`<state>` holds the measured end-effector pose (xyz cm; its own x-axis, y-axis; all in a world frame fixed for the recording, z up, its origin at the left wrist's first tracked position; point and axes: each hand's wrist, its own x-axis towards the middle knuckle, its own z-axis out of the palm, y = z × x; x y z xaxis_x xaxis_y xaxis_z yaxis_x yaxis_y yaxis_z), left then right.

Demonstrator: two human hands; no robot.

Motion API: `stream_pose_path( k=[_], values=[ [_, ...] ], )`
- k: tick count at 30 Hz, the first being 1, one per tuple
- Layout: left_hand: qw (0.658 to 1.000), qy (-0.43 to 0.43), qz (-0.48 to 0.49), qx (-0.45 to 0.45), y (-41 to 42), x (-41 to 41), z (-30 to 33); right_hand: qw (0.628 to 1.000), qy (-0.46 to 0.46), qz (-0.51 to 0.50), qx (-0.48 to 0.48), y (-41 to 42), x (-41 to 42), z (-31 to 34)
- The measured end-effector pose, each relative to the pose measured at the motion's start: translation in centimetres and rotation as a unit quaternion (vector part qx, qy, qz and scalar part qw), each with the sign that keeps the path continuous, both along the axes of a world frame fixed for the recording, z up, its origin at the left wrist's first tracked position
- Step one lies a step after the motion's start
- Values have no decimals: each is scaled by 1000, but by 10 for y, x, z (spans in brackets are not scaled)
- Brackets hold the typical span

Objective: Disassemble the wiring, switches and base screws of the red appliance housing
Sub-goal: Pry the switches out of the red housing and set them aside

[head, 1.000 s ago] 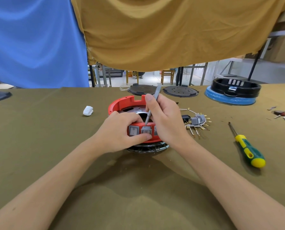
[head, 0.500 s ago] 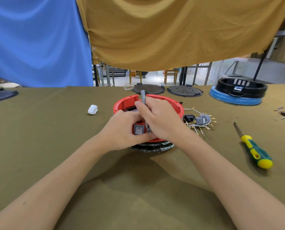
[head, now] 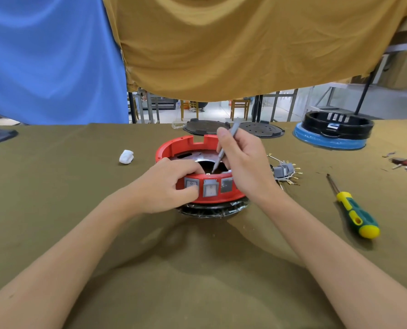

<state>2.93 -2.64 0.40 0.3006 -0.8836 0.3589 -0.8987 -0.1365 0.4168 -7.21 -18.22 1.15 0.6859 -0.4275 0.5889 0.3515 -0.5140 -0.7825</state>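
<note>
red appliance housing (head: 212,197) sits mid-bench on a black base, three grey switches (head: 210,187) facing the person. left hand (head: 166,184) grips the near wall, thumb by the leftmost switch, likely to steady it. right hand (head: 242,162) pinches a slim grey tool (head: 223,148), tip inside behind the middle switch, probably to push it out. a green-yellow screwdriver (head: 354,210) lies well apart.

Two bare forearms, no sleeves in view, left hand (head: 166,184), right hand (head: 247,162)
</note>
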Motion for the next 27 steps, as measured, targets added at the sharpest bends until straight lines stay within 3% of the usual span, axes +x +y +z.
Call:
stream_pose_path(
  k=[6, 12, 19, 27],
  values=[
    [995, -49, 49, 66, 4, 2, 7, 996, -13, 24, 84, -13, -1, 0],
    [986, -109, 119, 37, 5, -2, 12, 981, 17, 105, 165, -22, -8, 2],
    [988, -47, 144, 25, 2, 2, 13, 963, 128, 167, 169, -24, -23, -24],
    [987, -35, 144, 56, 0, 0, 19, 985, 94, 64, 130, -10, -29, -33]
  ],
)
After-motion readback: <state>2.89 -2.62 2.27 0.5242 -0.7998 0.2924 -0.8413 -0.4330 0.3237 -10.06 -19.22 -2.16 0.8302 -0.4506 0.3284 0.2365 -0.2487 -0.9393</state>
